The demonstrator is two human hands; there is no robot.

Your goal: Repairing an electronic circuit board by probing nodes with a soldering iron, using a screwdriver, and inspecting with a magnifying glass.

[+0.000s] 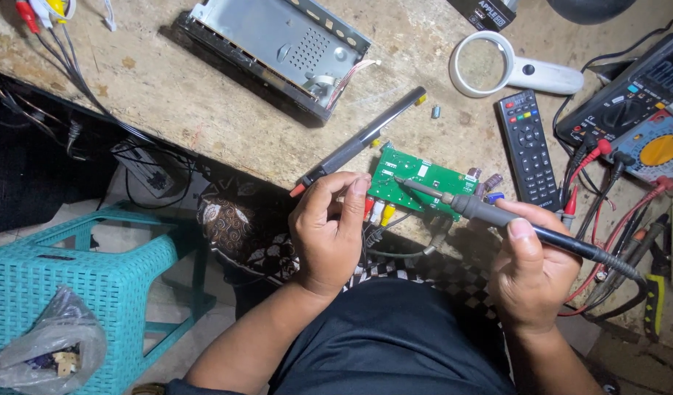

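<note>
One green board (417, 181) lies at the counter (205, 102) edge. The left hand (329, 230) has its fingers clamped on one black pump (358, 141); the right hand (534, 274) grips one iron (497, 217).

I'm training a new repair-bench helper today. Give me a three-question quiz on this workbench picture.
1. True or false: the right hand holds the soldering iron with its tip on the green circuit board.
2. What lies just right of the board? A) magnifying glass B) black remote control C) teal stool
3. Fill in: the left hand holds a long black ____ with a red end.

Key: 1 true; 2 B; 3 tool, probably a desoldering pump.
</note>
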